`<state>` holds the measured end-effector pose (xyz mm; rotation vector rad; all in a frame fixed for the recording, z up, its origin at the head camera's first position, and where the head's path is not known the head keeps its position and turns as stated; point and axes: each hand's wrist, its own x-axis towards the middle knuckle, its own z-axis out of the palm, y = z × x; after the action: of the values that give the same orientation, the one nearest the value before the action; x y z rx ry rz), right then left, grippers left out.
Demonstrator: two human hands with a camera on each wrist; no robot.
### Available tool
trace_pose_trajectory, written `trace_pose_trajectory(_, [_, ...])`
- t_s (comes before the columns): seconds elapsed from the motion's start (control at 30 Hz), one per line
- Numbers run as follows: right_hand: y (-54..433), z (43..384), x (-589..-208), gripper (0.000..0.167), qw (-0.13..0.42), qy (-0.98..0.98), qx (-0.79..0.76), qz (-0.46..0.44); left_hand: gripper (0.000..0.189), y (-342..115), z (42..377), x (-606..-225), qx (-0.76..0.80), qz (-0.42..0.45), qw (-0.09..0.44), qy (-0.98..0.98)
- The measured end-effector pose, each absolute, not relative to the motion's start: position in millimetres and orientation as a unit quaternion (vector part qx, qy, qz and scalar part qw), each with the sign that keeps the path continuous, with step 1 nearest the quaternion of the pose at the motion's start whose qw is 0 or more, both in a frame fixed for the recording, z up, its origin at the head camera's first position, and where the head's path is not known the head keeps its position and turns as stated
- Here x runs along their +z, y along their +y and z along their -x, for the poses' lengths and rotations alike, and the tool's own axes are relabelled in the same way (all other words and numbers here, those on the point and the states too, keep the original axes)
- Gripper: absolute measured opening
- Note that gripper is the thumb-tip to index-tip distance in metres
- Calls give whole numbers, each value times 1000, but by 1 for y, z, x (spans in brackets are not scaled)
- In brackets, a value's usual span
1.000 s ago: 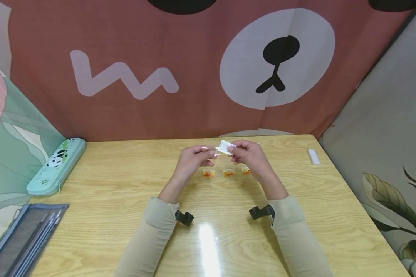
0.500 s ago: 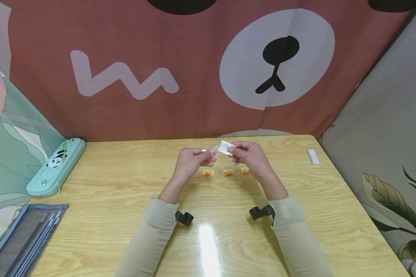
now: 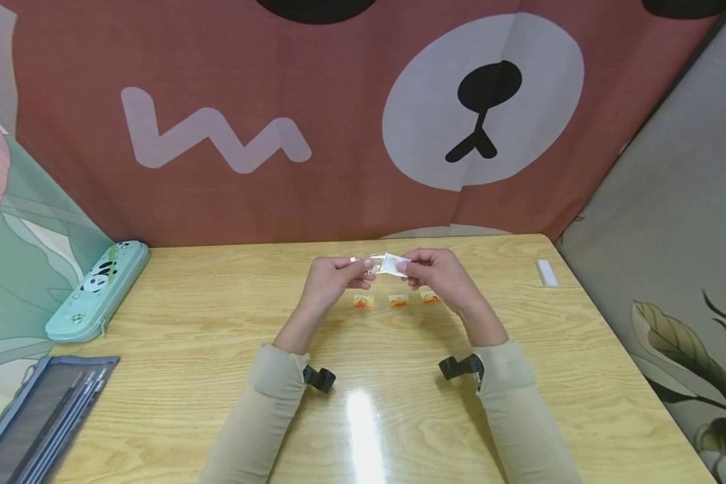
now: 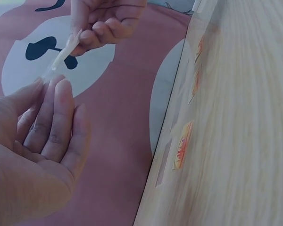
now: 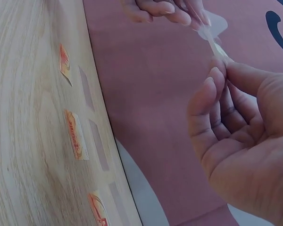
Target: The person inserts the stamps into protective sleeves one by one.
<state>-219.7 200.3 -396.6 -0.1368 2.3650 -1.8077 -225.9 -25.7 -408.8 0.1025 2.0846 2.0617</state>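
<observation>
In the head view both hands meet above the back of the table. My right hand (image 3: pixel 441 279) pinches a small white square packet (image 3: pixel 393 264) with faint printing between thumb and fingers. My left hand (image 3: pixel 334 279) pinches a piece of clear film (image 3: pixel 376 263) that reaches to the white packet's left edge. The film looks glossy and thin in the right wrist view, its translucent end (image 5: pixel 216 26) fanning out past the left fingertips. Below the hands, three small orange-and-white printed pieces lie in a row: left (image 3: pixel 364 302), middle (image 3: pixel 399 301) and right (image 3: pixel 430 298).
A mint pencil case (image 3: pixel 99 292) with a panda lies at the table's left back. In front of it is a blue-edged mesh pouch (image 3: pixel 54 410) holding long thin items. A small white block (image 3: pixel 546 273) lies at the right back. A bear-patterned cloth (image 3: pixel 339 202) rises behind the table (image 3: pixel 206 323).
The white packet has dipped and turned slightly, and my right hand is a little lower. More clear film shows between the two hands.
</observation>
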Motion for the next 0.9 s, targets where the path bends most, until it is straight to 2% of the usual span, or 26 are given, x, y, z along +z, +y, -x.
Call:
trace_pose_trajectory(0.33, [202,219,-396,26,109,800,-587,60,26,-28,226,-407,694,-61,118,708])
trace_pose_trajectory(0.7, [201,219,-397,29,79,785,-612,55,27,-27,227,-411,696,-69,130,703])
trace_pose_trajectory(0.9, [201,218,-397,28,72,783,-617,43,21,-26,226,-411,696,-78,137,701])
